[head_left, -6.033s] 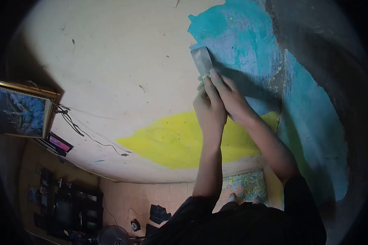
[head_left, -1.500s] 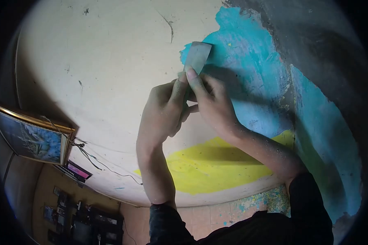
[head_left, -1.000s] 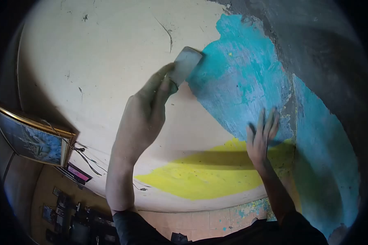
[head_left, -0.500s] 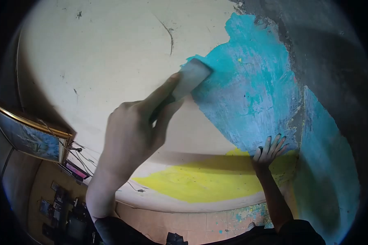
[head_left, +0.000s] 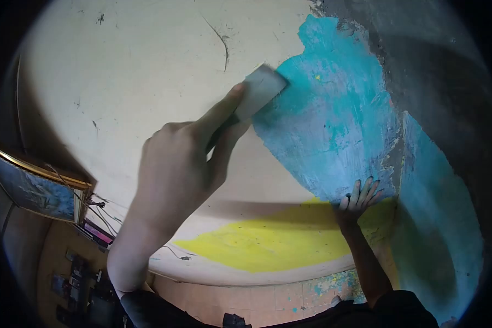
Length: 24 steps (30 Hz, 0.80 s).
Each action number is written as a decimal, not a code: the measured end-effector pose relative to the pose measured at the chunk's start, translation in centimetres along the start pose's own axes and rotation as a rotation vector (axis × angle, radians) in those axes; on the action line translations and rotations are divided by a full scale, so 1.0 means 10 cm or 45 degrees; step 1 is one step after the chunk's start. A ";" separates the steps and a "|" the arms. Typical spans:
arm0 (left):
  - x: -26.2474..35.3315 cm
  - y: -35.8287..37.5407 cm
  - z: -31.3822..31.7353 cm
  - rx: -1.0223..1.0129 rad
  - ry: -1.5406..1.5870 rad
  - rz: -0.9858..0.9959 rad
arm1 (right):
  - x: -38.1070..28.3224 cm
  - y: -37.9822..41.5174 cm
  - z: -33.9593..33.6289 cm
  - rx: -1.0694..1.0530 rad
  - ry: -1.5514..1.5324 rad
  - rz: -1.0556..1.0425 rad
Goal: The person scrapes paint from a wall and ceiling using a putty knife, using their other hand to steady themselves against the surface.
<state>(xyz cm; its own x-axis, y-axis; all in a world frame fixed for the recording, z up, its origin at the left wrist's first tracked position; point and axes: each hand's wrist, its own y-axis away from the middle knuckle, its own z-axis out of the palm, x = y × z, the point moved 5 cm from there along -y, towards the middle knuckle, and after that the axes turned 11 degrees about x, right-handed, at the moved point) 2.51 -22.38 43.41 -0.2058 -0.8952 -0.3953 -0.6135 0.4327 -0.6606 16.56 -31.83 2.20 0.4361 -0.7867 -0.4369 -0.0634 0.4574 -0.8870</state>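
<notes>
My left hand (head_left: pixel 180 158) is closed around a scraper (head_left: pixel 261 92), with the index finger stretched along its flat metal blade. The blade's front edge meets the wall where the cream paint (head_left: pixel 164 65) borders an exposed turquoise patch (head_left: pixel 328 109). Much of the scraper's handle is hidden by the hand. Lower down to the right, my right hand (head_left: pixel 359 201) rests open against the wall, fingers spread, at the bottom of the turquoise area.
Below lies a yellow patch (head_left: pixel 273 238) of wall. Paint chips (head_left: pixel 339 284) litter the tiled floor (head_left: pixel 246 299). A framed picture (head_left: pixel 35 186) and loose cables (head_left: pixel 106 210) are at left. Grey bare wall (head_left: pixel 432 65) and a corner stand at right.
My left hand has pushed the scraper slightly up and right along the cream paint's edge. The right hand stays against the wall. The view has shifted a little.
</notes>
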 end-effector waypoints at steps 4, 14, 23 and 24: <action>0.02 0.01 0.01 0.075 0.128 0.042 | -0.01 -0.01 0.00 0.009 0.000 0.006; 0.02 0.02 0.03 0.036 -0.026 0.005 | -0.04 -0.05 0.01 0.006 0.038 -0.024; 0.06 0.01 0.03 0.049 -0.135 0.010 | -0.04 -0.05 -0.04 0.045 0.001 -0.031; 0.05 0.02 0.00 0.086 -0.078 0.027 | -0.04 -0.05 -0.06 0.024 -0.003 -0.032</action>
<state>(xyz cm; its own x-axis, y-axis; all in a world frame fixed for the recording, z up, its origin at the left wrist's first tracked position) 2.29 -22.69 43.05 -0.1700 -0.8785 -0.4465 -0.5565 0.4595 -0.6923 15.88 -32.00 2.74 0.4394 -0.7973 -0.4138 -0.0355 0.4449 -0.8949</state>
